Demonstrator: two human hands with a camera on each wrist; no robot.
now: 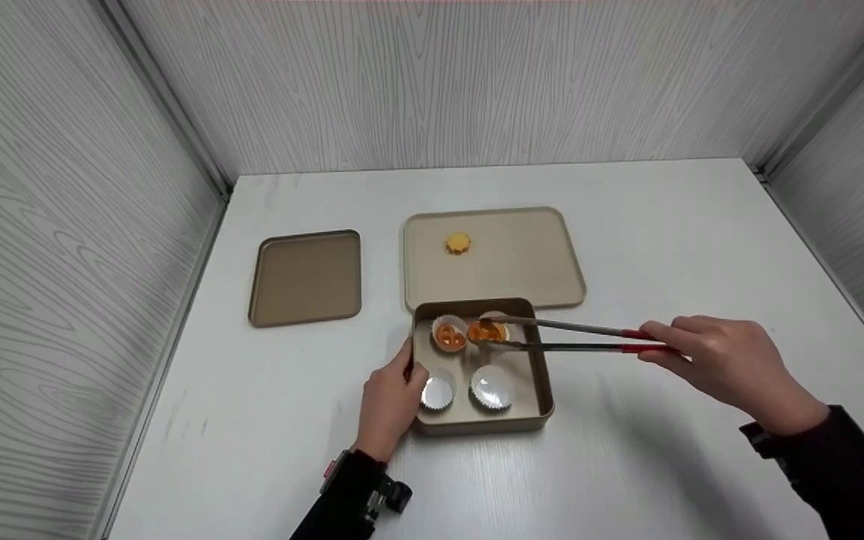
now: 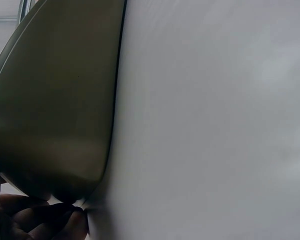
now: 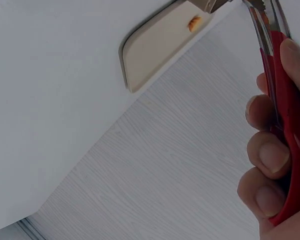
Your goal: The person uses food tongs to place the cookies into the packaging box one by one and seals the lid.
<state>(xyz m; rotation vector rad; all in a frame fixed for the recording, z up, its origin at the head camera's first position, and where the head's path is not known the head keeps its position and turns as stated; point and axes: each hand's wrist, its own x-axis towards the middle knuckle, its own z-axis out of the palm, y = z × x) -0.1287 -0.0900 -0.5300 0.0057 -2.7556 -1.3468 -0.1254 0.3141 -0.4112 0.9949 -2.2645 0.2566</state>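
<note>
My right hand [image 1: 724,367] grips red-handled metal tongs [image 1: 582,347], whose tips reach into a square beige baking tin [image 1: 477,429]. Between the tips is a small orange-brown pastry [image 1: 484,331], at the back right paper cup, which is partly hidden. Another orange pastry [image 1: 450,337] sits in the back left cup. At the front of the tin, two silvery-white fluted cups [image 1: 492,388] hold nothing. My left hand [image 1: 391,405] holds the tin by its left wall, thumb over the rim. The right wrist view shows fingers [image 3: 272,156] wrapped around the red handles [image 3: 290,115].
Behind the tin lies a beige rectangular tray [image 1: 514,259] bearing one small yellow scalloped pastry [image 1: 458,242]. A brown square tray [image 1: 308,277] lies to the left. Grey wood-grain panels [image 1: 432,82] enclose the white table [image 1: 199,450] at the back and sides.
</note>
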